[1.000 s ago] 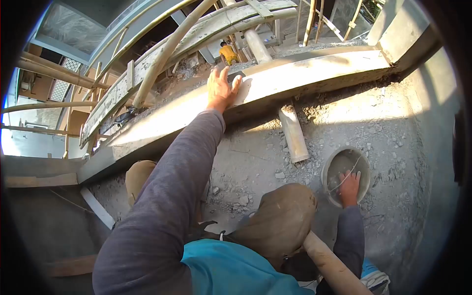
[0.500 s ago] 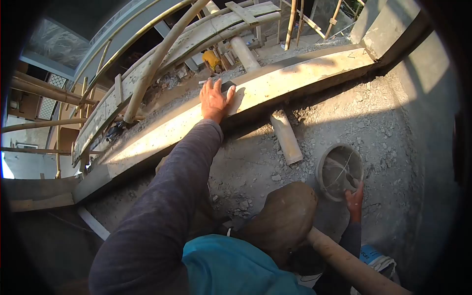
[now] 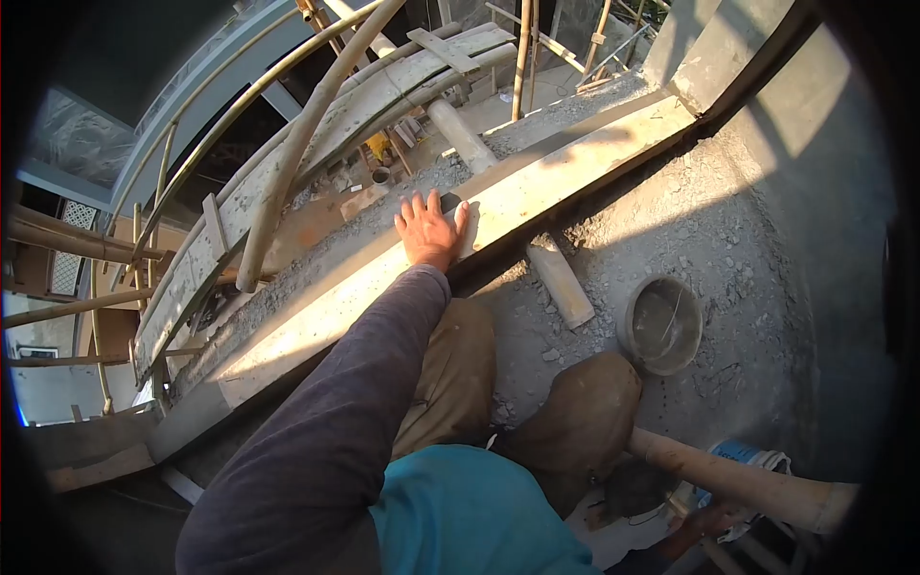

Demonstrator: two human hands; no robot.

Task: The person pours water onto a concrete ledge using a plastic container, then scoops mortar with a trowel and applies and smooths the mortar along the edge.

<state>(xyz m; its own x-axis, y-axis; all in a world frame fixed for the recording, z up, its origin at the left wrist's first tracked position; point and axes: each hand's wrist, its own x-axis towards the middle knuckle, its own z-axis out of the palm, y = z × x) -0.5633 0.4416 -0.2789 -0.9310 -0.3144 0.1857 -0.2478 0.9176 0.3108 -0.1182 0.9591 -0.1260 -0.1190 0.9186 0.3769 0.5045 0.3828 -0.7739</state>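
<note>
My left hand (image 3: 429, 231) lies with fingers spread on the sunlit top of a long concrete ledge (image 3: 546, 182). A small dark block (image 3: 448, 202) sits beside its fingers. Low at the right, my right hand (image 3: 707, 520) is in shadow near a blue and white bucket (image 3: 738, 460); its fingers are too dark to make out. The round grey basin (image 3: 661, 326) rests on the rubble floor with a thin wire across it.
Bamboo poles (image 3: 287, 144) and curved boards (image 3: 383, 91) stand beyond the ledge. A short pipe (image 3: 561, 281) juts from beneath it. Another pole (image 3: 747, 479) crosses at lower right. A person in yellow (image 3: 379, 146) is partly visible below.
My right hand has left the basin and moved down toward the blue and white bucket. My left hand stays on the ledge. The view has shifted, and more of my legs shows.
</note>
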